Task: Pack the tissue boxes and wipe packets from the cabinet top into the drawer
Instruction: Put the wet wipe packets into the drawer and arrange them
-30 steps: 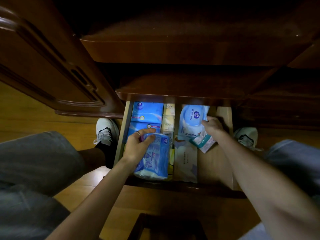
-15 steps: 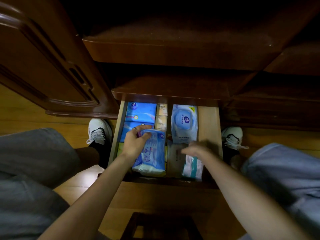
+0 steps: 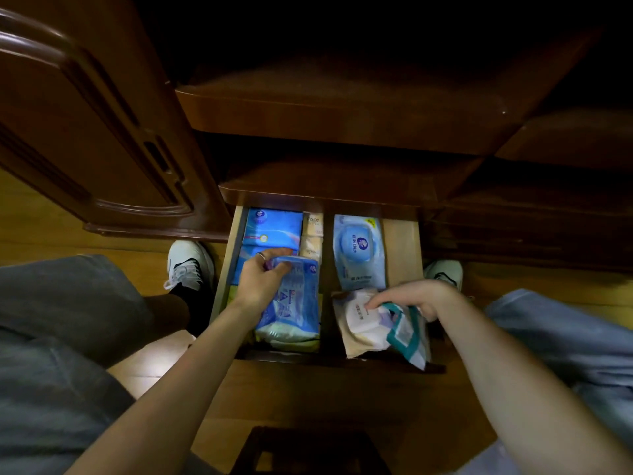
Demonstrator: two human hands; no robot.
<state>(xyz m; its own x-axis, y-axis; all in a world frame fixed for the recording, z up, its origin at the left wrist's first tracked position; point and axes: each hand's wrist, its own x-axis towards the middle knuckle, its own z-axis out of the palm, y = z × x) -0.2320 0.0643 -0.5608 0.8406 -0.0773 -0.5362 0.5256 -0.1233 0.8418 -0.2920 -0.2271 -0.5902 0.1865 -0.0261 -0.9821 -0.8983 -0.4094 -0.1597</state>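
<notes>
The open wooden drawer [image 3: 400,245] lies below me, pulled out from the dark cabinet. My left hand [image 3: 262,279] grips the top end of a blue wipe packet [image 3: 294,303] in the drawer's left half. Behind it lie blue tissue packs [image 3: 272,228] and cream face-tissue packs [image 3: 312,234]. My right hand [image 3: 414,298] holds a small white-and-teal packet [image 3: 406,332] at the front right, on top of a beige wipe packet [image 3: 356,332] with a white lid. A pale blue wipe packet [image 3: 359,255] with a round lid lies further back on the right.
A brown cabinet door [image 3: 85,114] stands open at the left. The cabinet top [image 3: 342,114] overhangs the drawer. My knees [image 3: 61,320] and white shoes [image 3: 186,265] flank the drawer on the wooden floor. A dark stool top [image 3: 308,450] sits at the bottom edge.
My right hand has carried the white-and-teal packet from the back of the drawer to the front right, onto the beige packet. My left hand stays on the blue wipe packet.
</notes>
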